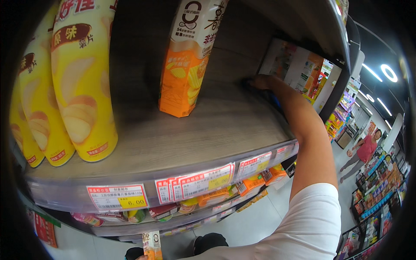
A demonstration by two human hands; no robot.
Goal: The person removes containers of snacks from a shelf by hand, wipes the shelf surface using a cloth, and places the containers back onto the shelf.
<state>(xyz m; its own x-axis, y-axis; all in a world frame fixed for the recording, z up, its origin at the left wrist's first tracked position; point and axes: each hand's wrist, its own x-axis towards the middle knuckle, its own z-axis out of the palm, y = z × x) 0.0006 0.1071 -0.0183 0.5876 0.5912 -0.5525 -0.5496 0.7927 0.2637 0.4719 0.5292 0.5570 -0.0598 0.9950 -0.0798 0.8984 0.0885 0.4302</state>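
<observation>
My right hand [260,82] reaches deep into the right end of the upper shelf [208,135]. A dark, blurred thing [247,82] is at its fingers; what it is, and whether it is gripped, cannot be made out. At the bottom edge of the view, my left hand [142,257] holds an orange-and-white snack box [152,245], with only a bit of the fingers showing. A similar tall orange-and-white chip box [183,65] stands upright on the shelf, left of my right hand. Yellow potato chip canisters [84,81] stand in a row at the shelf's left end.
Price tags [117,197] line the shelf's front edge. Lower shelves carry orange boxes [213,197] and tubs [136,216]. An upright panel [276,58] closes part of the right end. A person [365,149] stands in the aisle beside a stocked rack [380,185].
</observation>
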